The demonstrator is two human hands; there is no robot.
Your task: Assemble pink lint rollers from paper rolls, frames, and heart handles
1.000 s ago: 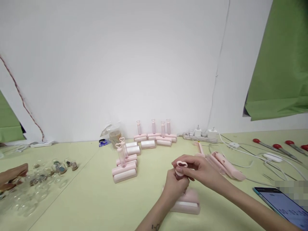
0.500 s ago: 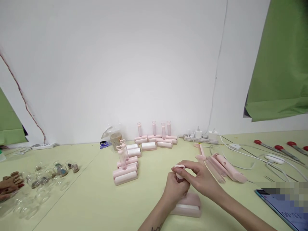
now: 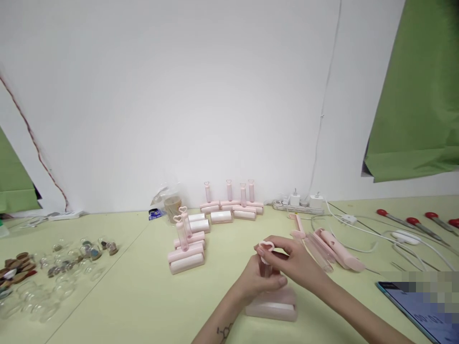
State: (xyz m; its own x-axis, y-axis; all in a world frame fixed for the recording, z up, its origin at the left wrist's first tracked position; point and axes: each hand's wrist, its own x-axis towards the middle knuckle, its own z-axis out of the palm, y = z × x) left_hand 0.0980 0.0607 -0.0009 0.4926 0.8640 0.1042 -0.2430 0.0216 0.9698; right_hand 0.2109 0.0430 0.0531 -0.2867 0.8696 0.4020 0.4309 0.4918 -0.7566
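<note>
My left hand (image 3: 260,279) is closed around the clear pink handle of a lint roller (image 3: 271,309), its thumb lying across the front. With thumb and fingers, my right hand (image 3: 292,263) pinches the heart-shaped loop (image 3: 266,245) at the handle's top. The handle stands upright, mostly covered by my fingers, and the white roll in its pink cover lies below on the table. Right of my hands lie a loose pink cover (image 3: 339,251), clear handle tubes (image 3: 319,251) and a slim pink part (image 3: 297,225).
Several similar lint rollers (image 3: 186,263) stand left and along the wall. Glass domes (image 3: 64,265) and brown pieces (image 3: 19,267) lie far left. On the right are a power strip (image 3: 299,207), white cables (image 3: 376,234), red-handled tools (image 3: 412,221) and a phone (image 3: 412,310).
My left fingers have loosened and the thumb has shifted to the front of the handle. My right hand still pinches the heart loop, which shows more clearly. The lint roller has shifted slightly left.
</note>
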